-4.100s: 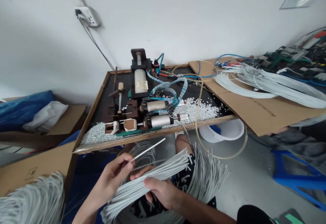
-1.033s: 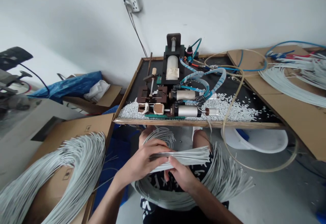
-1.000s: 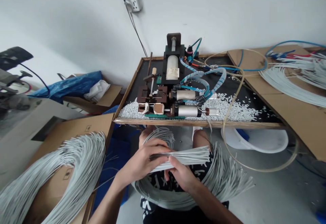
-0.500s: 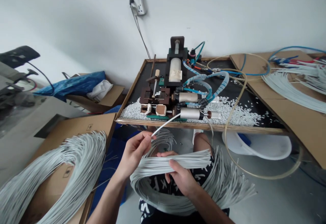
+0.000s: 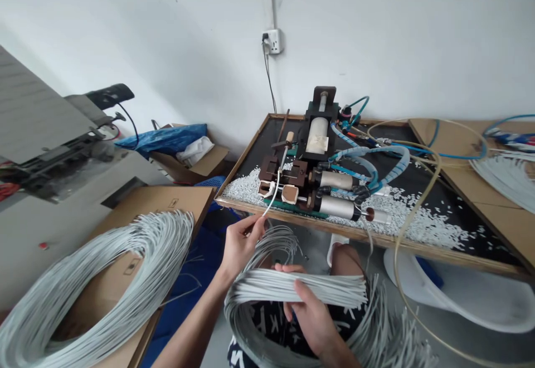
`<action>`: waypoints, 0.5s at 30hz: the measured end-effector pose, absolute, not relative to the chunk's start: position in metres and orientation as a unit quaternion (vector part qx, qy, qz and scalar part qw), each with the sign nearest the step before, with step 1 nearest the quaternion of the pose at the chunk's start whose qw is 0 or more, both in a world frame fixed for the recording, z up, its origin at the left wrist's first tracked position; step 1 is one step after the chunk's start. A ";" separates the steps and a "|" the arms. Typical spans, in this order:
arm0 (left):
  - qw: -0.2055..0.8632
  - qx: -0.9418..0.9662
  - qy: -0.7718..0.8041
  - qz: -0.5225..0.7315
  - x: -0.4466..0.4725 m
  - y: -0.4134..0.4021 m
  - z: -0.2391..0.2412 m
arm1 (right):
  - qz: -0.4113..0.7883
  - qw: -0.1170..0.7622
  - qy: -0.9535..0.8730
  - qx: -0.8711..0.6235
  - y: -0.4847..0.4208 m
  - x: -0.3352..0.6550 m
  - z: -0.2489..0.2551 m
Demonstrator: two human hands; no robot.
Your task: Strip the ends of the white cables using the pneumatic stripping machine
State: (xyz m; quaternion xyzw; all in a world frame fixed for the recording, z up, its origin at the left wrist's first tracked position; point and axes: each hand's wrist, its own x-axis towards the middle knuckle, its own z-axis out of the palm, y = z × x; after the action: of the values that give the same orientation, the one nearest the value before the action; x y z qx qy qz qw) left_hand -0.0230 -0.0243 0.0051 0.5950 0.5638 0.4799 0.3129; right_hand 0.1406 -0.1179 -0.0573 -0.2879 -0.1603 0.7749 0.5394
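Between the fingertips of my left hand [image 5: 243, 243] is a single white wire [image 5: 273, 196], its free end reaching up into the jaws of a small pneumatic machine [image 5: 284, 175]. My right hand [image 5: 308, 309] is wrapped round a thick bundle of white wires [image 5: 330, 289], thumb on top, with the bundle's ends pointing right. The bundle loops back across my lap. Two silver cylinders, one of them the front cylinder [image 5: 337, 206], lie to the right of the jaws.
Short white offcuts [image 5: 434, 228] are scattered over the black, wood-edged table [image 5: 418, 244]. A coil of wires [image 5: 104, 267] lies on cardboard at left. More wires [image 5: 505, 175] lie at right. A white basin [image 5: 468, 295] stands below, and a clear hose [image 5: 397, 256] hangs down in front.
My left hand has moved the wire's tip from in front of the front cylinder into the machine's jaws. My right hand keeps its hold on the bundle. The view has turned left.
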 end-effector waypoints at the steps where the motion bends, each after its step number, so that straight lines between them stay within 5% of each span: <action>1: 0.317 0.597 0.565 0.473 -0.023 -0.024 0.004 | 0.774 0.541 -0.157 -0.291 -0.118 0.140 -0.058; 15: 0.353 0.562 0.588 0.463 -0.015 -0.025 0.004 | 0.767 0.541 -0.150 -0.310 -0.116 0.140 -0.059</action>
State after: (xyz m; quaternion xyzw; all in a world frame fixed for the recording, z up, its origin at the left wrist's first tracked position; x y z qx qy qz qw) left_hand -0.0146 -0.0246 0.0045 0.5625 0.5876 0.4626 0.3526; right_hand 0.1397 -0.1164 -0.0586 -0.3104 -0.1499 0.7673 0.5408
